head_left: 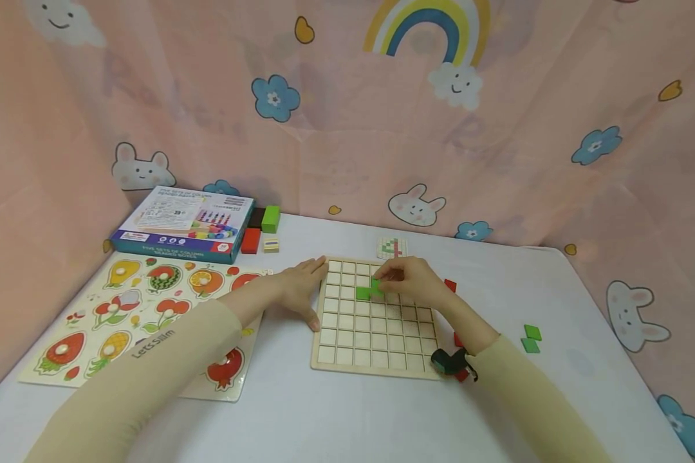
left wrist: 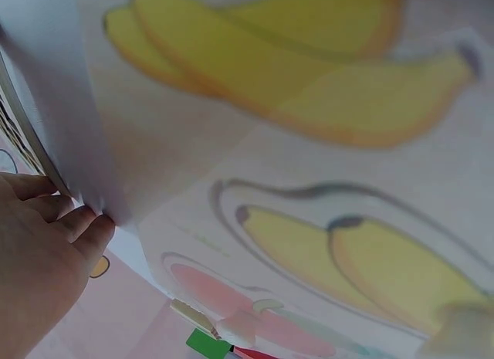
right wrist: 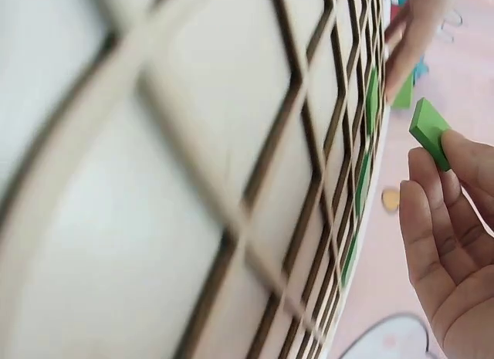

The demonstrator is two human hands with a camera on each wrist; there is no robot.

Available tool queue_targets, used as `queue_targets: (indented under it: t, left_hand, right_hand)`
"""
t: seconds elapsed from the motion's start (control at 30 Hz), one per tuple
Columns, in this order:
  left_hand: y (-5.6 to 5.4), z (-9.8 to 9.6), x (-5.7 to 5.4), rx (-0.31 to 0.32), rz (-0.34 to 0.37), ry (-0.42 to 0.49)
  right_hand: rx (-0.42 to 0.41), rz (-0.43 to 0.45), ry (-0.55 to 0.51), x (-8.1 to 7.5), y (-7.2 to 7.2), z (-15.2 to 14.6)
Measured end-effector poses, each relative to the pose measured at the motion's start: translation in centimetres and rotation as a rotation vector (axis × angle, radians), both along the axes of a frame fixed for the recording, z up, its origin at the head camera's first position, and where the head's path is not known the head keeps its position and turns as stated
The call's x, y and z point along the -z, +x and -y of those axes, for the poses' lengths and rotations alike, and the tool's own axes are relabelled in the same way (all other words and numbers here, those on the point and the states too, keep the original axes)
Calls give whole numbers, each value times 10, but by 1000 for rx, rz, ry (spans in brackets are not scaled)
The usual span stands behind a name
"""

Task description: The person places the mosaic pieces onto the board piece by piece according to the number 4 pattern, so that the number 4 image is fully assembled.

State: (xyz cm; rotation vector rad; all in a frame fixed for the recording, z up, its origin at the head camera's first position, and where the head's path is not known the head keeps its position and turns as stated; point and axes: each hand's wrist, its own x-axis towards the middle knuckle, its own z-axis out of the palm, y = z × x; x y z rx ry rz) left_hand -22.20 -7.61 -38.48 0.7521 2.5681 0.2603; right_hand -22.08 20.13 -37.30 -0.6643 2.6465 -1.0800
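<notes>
A wooden grid board (head_left: 317, 360) lies flat on the table. My left hand (head_left: 298, 287) rests along its left edge with fingers extended; in the left wrist view, the fingertips (left wrist: 96, 220) touch that edge. Over the upper part of the grid, my right hand (head_left: 411, 281) pinches a green square tile (right wrist: 430, 133) between thumb and finger. The held tile is tilted and raised off the board in the right wrist view. Other green tiles (head_left: 363, 293) sit in grid cells below it, partly hidden by the hand in the head view.
A small pattern card (head_left: 392, 247) lies behind the board. Red tiles (head_left: 450, 285) are along its right side, with two green tiles (head_left: 530, 346) farther right. At left are a fruit puzzle board (head_left: 194, 325), a boxed game (head_left: 183, 222) and small coloured boxes (head_left: 271, 219).
</notes>
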Motion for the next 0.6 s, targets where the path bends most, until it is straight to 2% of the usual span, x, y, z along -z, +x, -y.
queue_targets:
  t: [0.13, 0.27, 0.6]
  left_hand:
    - [1, -1, -1, -5, 7, 4]
    - [1, -1, -1, -5, 6, 5]
    - [1, 0, -2, -5, 14, 11]
  right_hand:
    - [-35, 13, -21, 5, 3, 23]
    - [-59, -14, 4, 10, 6, 38]
    - [-84, -46, 89, 12, 11, 55]
